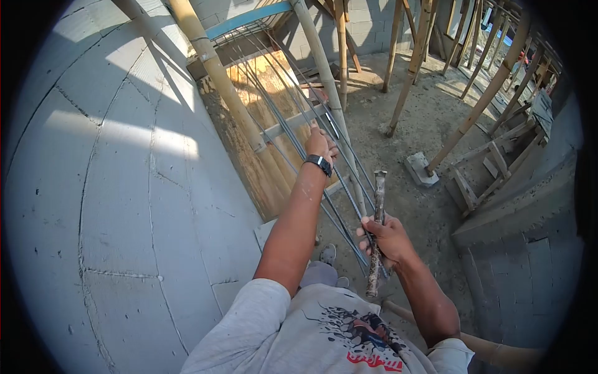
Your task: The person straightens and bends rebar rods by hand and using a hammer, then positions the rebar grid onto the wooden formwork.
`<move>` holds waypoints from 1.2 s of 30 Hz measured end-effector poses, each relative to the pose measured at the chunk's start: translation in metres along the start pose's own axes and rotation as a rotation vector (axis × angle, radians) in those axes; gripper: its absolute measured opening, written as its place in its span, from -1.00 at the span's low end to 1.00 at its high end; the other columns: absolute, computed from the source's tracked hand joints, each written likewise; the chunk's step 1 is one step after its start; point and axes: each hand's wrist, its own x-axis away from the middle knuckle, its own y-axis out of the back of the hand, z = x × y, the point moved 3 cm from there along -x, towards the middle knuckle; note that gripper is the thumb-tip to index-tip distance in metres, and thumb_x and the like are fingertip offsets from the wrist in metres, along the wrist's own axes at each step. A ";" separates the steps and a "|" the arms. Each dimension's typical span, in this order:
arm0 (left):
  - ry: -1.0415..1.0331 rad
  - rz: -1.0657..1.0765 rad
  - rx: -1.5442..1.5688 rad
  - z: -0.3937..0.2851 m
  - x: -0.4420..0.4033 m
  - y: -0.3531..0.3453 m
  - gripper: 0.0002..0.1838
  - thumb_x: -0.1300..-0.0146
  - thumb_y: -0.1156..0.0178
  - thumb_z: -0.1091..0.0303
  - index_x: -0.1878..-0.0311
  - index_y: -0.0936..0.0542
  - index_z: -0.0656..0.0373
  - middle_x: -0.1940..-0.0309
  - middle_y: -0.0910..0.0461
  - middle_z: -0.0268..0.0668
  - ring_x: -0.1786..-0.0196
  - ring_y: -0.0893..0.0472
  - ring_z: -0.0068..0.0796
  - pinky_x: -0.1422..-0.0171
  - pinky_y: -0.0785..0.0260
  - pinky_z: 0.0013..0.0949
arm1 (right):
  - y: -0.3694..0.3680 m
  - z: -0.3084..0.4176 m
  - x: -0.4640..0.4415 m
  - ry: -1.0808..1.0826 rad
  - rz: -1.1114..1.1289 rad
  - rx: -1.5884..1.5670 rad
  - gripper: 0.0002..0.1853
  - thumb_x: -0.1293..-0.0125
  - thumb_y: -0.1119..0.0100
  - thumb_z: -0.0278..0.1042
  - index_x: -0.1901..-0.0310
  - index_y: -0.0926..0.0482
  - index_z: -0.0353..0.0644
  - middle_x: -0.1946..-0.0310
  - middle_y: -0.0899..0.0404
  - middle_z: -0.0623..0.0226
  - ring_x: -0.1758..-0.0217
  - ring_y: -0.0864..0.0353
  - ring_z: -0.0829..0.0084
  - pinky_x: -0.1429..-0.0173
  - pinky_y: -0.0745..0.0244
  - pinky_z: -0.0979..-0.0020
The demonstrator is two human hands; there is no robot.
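My right hand [387, 238] is closed around a short, worn metal bar [375, 268] with a flared head, held almost upright. Several long thin steel rods [271, 105] slant from the upper middle down toward that hand, their lower ends close to its fingers. Further up, my left hand [320, 143] lies over the rods with its thumb stretched forward and its fingers curled round at least one of them. The exact grip is partly hidden by the hand. A dark band sits on my left wrist.
A grey block wall [124, 218] rises close on the left. Bamboo poles [330, 81] stand ahead and to the right, one beside a concrete block [422, 169]. A plywood sheet [240, 162] lies under the rods. Wooden framing [492, 168] leans at the right near a low wall [517, 262].
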 end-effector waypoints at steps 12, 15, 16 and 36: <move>-0.011 -0.159 -0.191 0.015 -0.094 -0.094 -0.55 -0.44 0.14 -0.06 0.00 -0.44 0.15 0.35 -0.52 -0.19 0.41 -0.54 -0.25 0.37 -0.38 -0.21 | 0.043 0.101 0.062 0.518 -0.554 1.519 -0.78 -0.27 -0.17 -0.39 0.15 -0.44 -0.35 0.38 -0.62 -0.10 0.20 -0.66 -0.10 0.19 -0.53 -0.01; -0.035 -0.105 -0.192 0.005 -0.109 -0.127 -0.59 -0.46 0.16 0.04 -0.06 -0.43 0.18 0.25 -0.55 -0.16 0.30 -0.58 -0.25 0.28 -0.42 -0.21 | 0.043 0.127 0.071 0.639 -0.688 1.678 -0.83 -0.28 -0.09 -0.46 0.14 -0.42 -0.32 0.36 -0.64 -0.08 0.19 -0.68 -0.06 0.17 -0.56 0.01; -0.044 -0.093 -0.203 0.003 -0.116 -0.137 -0.60 -0.46 0.17 0.08 -0.08 -0.43 0.19 0.22 -0.55 -0.15 0.27 -0.59 -0.25 0.25 -0.44 -0.21 | 0.044 0.135 0.074 0.690 -0.725 1.706 -0.84 -0.29 -0.06 -0.48 0.14 -0.41 -0.32 0.35 -0.64 -0.07 0.20 -0.68 -0.05 0.18 -0.57 0.03; -0.012 0.141 0.215 0.065 -0.070 -0.017 -0.60 -0.45 0.06 -0.11 0.35 -0.39 0.00 0.69 -0.20 -0.48 0.73 -0.17 -0.54 0.67 -0.02 -0.47 | 0.081 0.020 0.004 0.364 -0.388 1.034 -0.65 -0.35 -0.18 -0.18 0.13 -0.43 -0.37 0.24 -0.57 -0.22 0.09 -0.56 -0.22 0.03 -0.40 -0.02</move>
